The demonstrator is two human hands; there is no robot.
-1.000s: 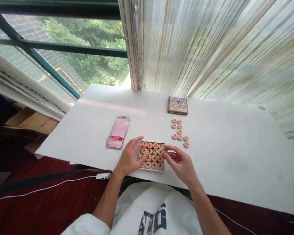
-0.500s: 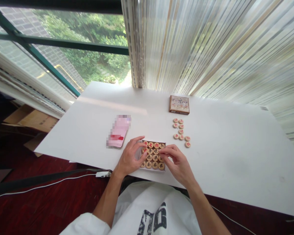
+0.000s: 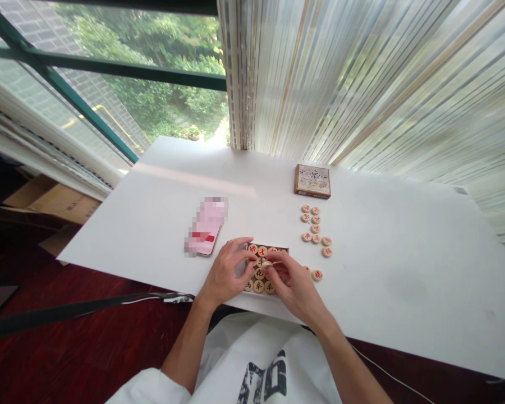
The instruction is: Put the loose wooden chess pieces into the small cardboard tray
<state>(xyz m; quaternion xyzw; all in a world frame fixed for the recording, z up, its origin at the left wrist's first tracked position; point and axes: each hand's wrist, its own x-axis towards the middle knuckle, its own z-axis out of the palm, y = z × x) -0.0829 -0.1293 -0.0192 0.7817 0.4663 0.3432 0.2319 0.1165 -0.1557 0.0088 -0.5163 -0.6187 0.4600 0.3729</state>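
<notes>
A shallow box [image 3: 284, 248] of round wooden Chinese chess pieces lies at the table's front edge, the pieces marked in red or black. My left hand [image 3: 226, 273] reaches over the box's left side, its thumb and index finger slightly apart above the pieces. Between the thumb and fingertips of my right hand [image 3: 295, 283], a Chinese chess piece [image 3: 267, 264] is pinched, tilted, over the middle of the box. That hand hides the box's right part. A red-marked piece [image 3: 317, 275] lies on the table just right of it, beside another partly covered one.
Several loose red-marked pieces [image 3: 315, 229] lie right of centre on the white table [image 3: 382, 241]. Behind them is a printed box lid [image 3: 313, 180]. A pink phone [image 3: 207, 224] lies to the left. A window [image 3: 151, 84] and striped curtain [image 3: 340, 84] stand behind.
My right hand has moved left over the box, and the tilted piece now shows in its fingers. Two red-marked pieces have come into sight beside that hand. The view has shifted slightly.
</notes>
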